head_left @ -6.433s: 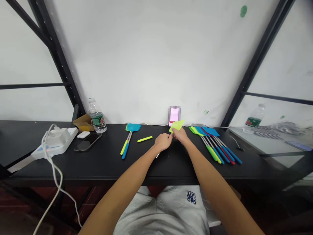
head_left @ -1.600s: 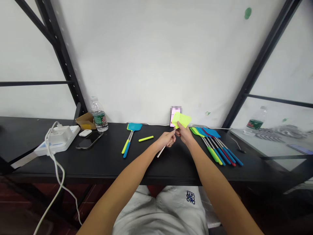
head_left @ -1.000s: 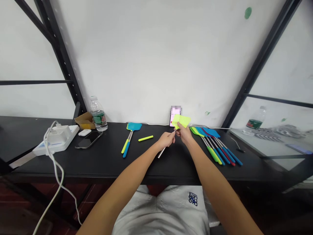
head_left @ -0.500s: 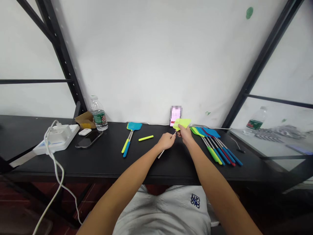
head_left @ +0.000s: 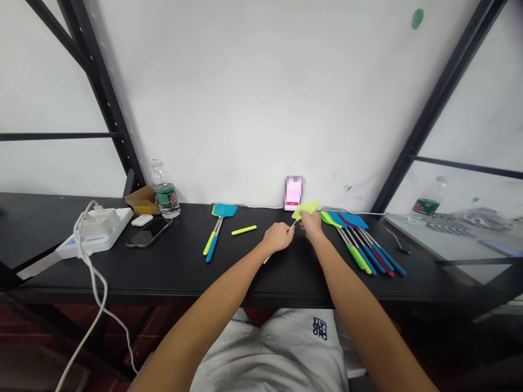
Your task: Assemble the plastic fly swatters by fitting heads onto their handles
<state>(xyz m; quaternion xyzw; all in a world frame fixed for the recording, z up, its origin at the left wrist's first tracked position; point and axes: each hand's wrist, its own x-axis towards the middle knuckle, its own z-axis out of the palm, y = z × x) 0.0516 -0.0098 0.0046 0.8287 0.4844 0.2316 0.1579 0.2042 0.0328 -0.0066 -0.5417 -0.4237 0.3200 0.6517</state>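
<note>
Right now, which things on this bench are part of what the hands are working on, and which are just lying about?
In hand:
- yellow swatter head, held by right hand
- metal rod, held by left hand
- loose yellow handle
- two swatters
- swatter row

Lying about:
- water bottle
- dark phone
- white earbud case
- power strip
- cardboard box
- propped phone

place: workshop bench | cues: black metal racking point(head_left: 107, 103), swatter batch point(head_left: 359, 239), power strip point(head_left: 96, 231)
</note>
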